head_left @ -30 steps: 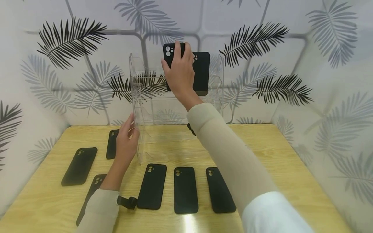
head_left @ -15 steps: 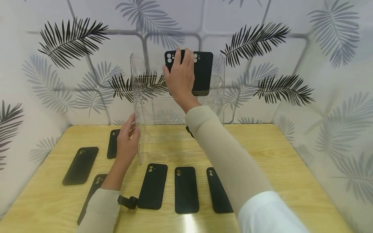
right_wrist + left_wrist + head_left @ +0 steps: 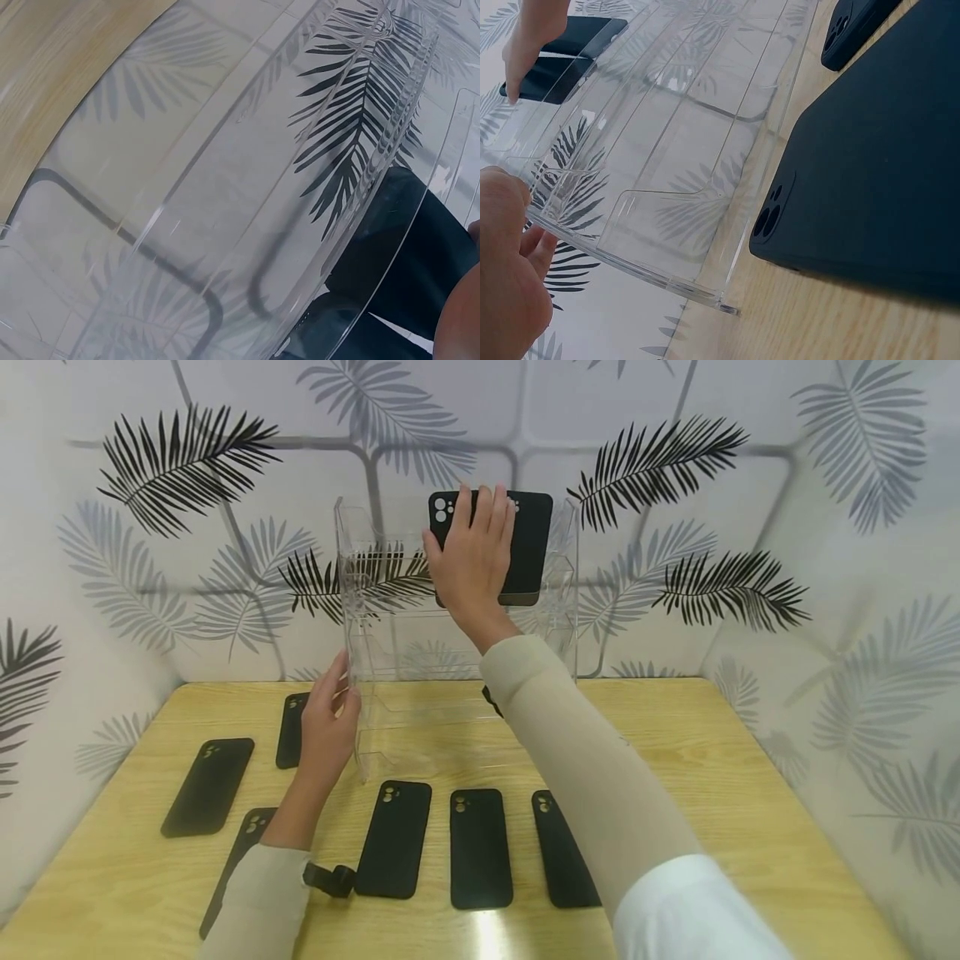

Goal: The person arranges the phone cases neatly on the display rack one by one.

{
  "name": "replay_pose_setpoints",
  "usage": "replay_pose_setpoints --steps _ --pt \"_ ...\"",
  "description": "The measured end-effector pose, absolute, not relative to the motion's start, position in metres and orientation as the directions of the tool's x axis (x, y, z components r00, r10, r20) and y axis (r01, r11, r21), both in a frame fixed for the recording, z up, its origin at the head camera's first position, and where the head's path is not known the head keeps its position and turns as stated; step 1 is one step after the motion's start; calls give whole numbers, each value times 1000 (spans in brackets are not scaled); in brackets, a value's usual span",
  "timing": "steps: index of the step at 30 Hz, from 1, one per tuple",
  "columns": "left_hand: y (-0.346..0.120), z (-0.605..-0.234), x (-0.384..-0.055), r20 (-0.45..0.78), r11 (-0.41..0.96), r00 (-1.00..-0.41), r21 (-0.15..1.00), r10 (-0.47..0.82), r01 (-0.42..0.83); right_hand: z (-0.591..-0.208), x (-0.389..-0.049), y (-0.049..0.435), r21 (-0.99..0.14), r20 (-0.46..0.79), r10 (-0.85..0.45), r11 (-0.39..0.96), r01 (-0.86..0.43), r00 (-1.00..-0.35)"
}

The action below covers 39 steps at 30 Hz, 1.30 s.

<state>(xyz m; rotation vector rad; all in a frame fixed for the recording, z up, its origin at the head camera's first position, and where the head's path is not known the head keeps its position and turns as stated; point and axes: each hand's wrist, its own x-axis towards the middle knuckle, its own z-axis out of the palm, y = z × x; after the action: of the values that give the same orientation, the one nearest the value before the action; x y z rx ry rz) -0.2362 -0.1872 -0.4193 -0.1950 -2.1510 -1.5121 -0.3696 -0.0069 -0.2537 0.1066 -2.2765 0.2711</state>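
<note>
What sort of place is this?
Likely a small tabletop display corner, perhaps a staged shop set-up: a clear tiered rack holds black phone cases up top, more cases lie on the wood-grain table, and a leaf-patterned backdrop encloses it.

Right arm (image 3: 592,760): extended, slanting up and leftward; right hand (image 3: 472,556): raised, back showing, fingers straight, pointing up, thumb apart; left arm (image 3: 296,810): lower, reaching forward; left hand (image 3: 327,718): fingertips upward, thumb opposing the fingers in a pinch

The right hand (image 3: 476,556) partly hides a black phone case (image 3: 443,529).
</note>
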Motion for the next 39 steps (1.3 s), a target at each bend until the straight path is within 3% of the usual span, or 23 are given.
replay_pose_setpoints --steps 20,28,39 --pt "-188 -421 -237 493 369 -857 833 -154 413 -254 -359 26 -258 703 -14 927 -273 -711" --pt "-187 -420 -239 494 374 -855 831 -156 411 -267 -328 69 -366 691 -26 849 -381 -722" --pt "-187 -418 -237 485 373 -859 837 -164 401 -309 -276 142 -431 580 -68 821 -376 -812"
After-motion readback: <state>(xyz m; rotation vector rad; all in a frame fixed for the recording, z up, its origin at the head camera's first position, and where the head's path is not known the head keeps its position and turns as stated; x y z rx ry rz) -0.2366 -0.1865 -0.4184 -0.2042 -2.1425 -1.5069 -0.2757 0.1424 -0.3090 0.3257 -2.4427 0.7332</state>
